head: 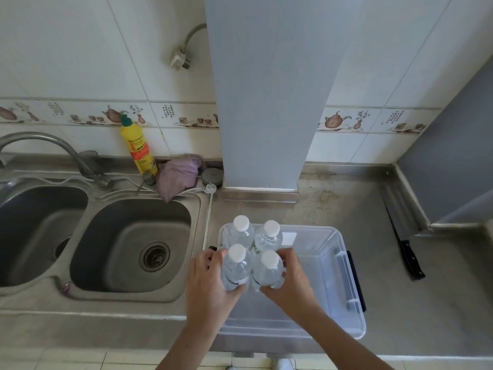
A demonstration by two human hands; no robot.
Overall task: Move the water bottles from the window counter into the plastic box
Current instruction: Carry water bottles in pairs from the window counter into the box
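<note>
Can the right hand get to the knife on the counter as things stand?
Probably not right away: the right hand is wrapped around a water bottle over the plastic box. Once freed, the counter path to the knife, lying past the box's right side, looks unobstructed.

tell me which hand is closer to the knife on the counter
Right. The right hand holds a bottle over the plastic box, nearer the knife; the left hand is farther, toward the sink.
</note>
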